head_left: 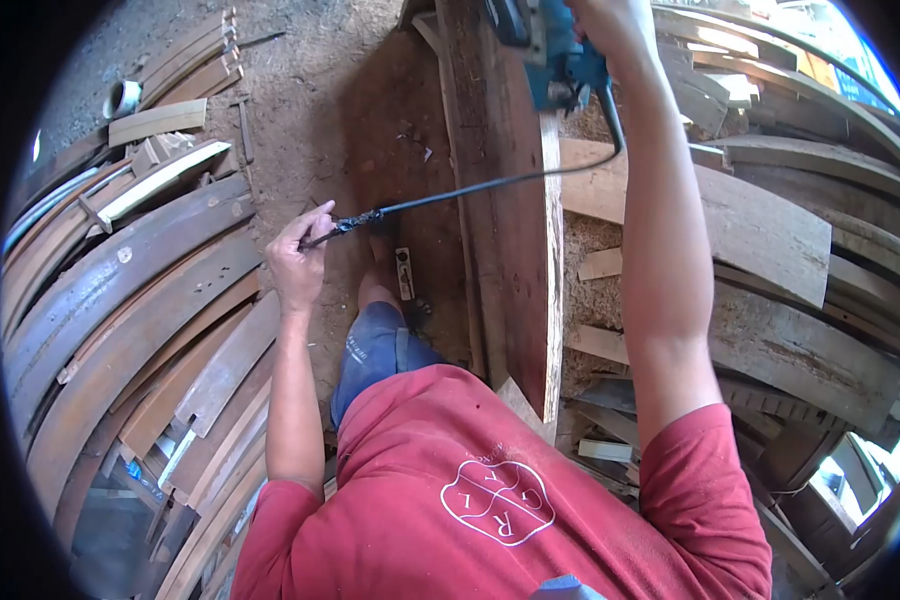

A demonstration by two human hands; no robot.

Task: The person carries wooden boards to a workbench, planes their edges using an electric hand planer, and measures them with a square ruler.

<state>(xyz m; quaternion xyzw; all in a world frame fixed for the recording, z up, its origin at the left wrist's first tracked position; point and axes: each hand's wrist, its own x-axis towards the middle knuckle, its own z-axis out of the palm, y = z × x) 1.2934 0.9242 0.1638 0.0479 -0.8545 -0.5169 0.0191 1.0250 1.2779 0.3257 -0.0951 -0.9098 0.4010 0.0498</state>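
My right hand [610, 35], at the top of the view, is closed around the handle of a teal corded power tool [560, 60] that looks like an electric planer. The tool is at the far part of a long wooden plank [520, 240], partly cut off by the frame's upper edge. From its back a dark power cord [470, 190] runs across the plank to my left hand [302, 250]. The fingers there pinch the cord near a stretch wrapped in black tape. Whether the tool's base touches the wood is hard to make out.
Stacked boards [140, 270] fill the left side, and more planks [770, 220] are piled on the right. Between the left stack and the long plank lies a dirt floor [300, 130]. A piece of pipe [122, 99] rests at the upper left.
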